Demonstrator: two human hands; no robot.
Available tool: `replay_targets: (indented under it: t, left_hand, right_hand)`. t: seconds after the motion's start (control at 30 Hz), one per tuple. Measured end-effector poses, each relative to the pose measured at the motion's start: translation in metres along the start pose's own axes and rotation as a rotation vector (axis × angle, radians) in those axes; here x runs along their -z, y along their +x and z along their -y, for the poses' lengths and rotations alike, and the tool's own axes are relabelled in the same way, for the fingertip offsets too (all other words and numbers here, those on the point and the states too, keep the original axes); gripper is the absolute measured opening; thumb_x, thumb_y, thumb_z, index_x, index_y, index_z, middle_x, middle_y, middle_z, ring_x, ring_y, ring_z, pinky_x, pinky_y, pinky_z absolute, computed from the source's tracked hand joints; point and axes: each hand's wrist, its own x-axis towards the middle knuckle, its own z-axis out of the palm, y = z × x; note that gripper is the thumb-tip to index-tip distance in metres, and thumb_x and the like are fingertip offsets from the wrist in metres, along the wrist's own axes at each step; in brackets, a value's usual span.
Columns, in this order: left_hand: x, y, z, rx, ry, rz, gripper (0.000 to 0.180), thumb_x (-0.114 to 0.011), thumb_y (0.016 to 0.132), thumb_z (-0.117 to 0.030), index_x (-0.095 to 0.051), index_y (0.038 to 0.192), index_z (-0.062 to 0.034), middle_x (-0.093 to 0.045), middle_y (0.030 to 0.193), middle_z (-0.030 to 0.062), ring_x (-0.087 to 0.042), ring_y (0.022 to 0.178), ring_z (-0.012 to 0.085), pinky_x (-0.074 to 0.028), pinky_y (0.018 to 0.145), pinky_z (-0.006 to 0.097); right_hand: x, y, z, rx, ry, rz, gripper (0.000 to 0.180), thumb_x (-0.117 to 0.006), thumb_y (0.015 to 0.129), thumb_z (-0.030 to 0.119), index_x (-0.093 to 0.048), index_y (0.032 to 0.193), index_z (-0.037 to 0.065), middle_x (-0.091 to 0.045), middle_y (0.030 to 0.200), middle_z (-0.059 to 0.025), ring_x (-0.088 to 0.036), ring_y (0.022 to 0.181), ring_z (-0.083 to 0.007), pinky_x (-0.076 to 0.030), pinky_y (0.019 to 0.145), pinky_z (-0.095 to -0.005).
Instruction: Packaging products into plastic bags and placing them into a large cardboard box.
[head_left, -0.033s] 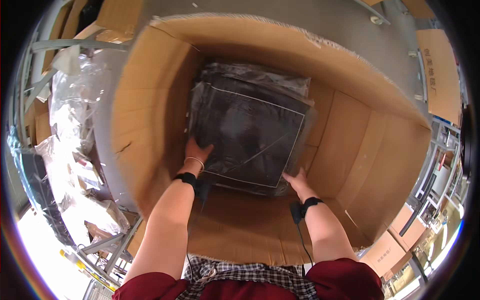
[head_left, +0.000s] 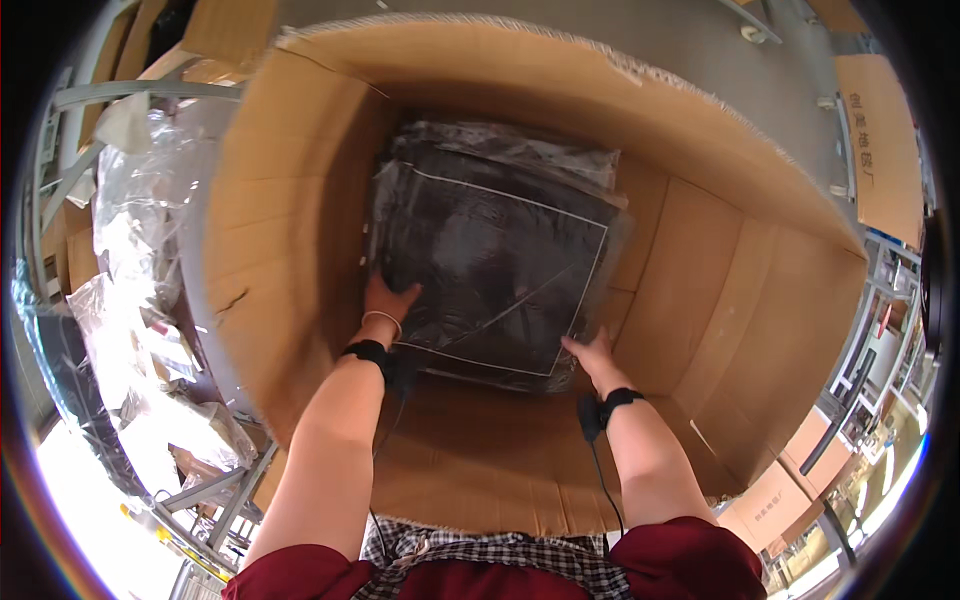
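A large open cardboard box (head_left: 740,270) stands right in front of me. Inside it lies a squarish dark package (head_left: 500,260) in clear plastic film, with a thin white line running round its top near the edges. Loose film bunches along its far edge. My left hand (head_left: 385,300) grips the package's near left side, thumb over the top and fingers down the side, partly hidden. At the near right corner my right hand (head_left: 592,358) holds the edge, thumb on top; its other fingers are mostly out of sight.
Clear plastic film (head_left: 140,220) heaps up on the left beside a grey metal frame (head_left: 150,93). More cardboard boxes stand at the upper left and at the right, among them an upright carton (head_left: 885,150). A caster wheel (head_left: 753,34) shows on the floor beyond the box.
Box, package and my left hand sit slightly further left in the picture. Both hands keep their places on the package.
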Motion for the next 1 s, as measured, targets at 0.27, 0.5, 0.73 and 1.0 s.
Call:
replay_targets:
  t: [0.27, 0.5, 0.73, 1.0]
  left_hand:
    - [-0.018, 0.017, 0.004, 0.025, 0.004, -0.117, 0.057, -0.08, 0.069, -0.037, -0.059, 0.104, 0.0016, -0.064, 0.098, 0.024, -0.06, 0.097, 0.0422, -0.048, 0.087, 0.046]
    - [-0.002, -0.097, -0.117, -0.392, 0.122, 0.032, 0.025, -0.068, 0.083, -0.025, -0.056, 0.082, -0.0023, -0.06, 0.078, 0.0181, -0.058, 0.078, 0.0404, -0.046, 0.069, 0.05]
    - [-0.028, -0.065, -0.078, -0.206, -0.101, -0.178, 0.032, -0.064, 0.089, -0.03, -0.055, 0.08, -0.0011, -0.058, 0.081, 0.0213, -0.056, 0.084, 0.0394, -0.041, 0.074, 0.049]
    - [-0.024, 0.007, 0.028, 0.032, -0.264, -0.055, 0.04, -0.06, 0.093, -0.036, -0.061, 0.109, 0.0012, -0.067, 0.095, 0.0188, -0.064, 0.088, 0.0293, -0.048, 0.08, 0.037]
  right_hand:
    - [-0.019, 0.078, -0.02, -0.033, 0.176, -0.021, 0.099, -0.09, 0.062, 0.033, -0.038, 0.138, -0.003, -0.049, 0.135, -0.0232, -0.047, 0.127, -0.0331, -0.038, 0.106, -0.0386]
    - [-0.006, 0.055, -0.008, -0.031, 0.134, -0.147, 0.073, -0.087, 0.068, 0.021, -0.049, 0.125, -0.003, -0.059, 0.124, -0.0196, -0.058, 0.113, -0.0308, -0.043, 0.098, -0.0383]
    - [0.012, 0.031, -0.041, 0.18, 0.177, -0.288, 0.039, -0.078, 0.079, 0.019, -0.061, 0.109, 0.0, -0.071, 0.096, -0.0117, -0.067, 0.086, -0.0224, -0.049, 0.08, -0.0339]
    - [0.02, -0.002, -0.038, 0.101, -0.054, -0.457, 0.02, -0.066, 0.089, 0.021, -0.065, 0.097, 0.003, -0.067, 0.078, -0.0143, -0.064, 0.07, -0.023, -0.049, 0.071, -0.0336]
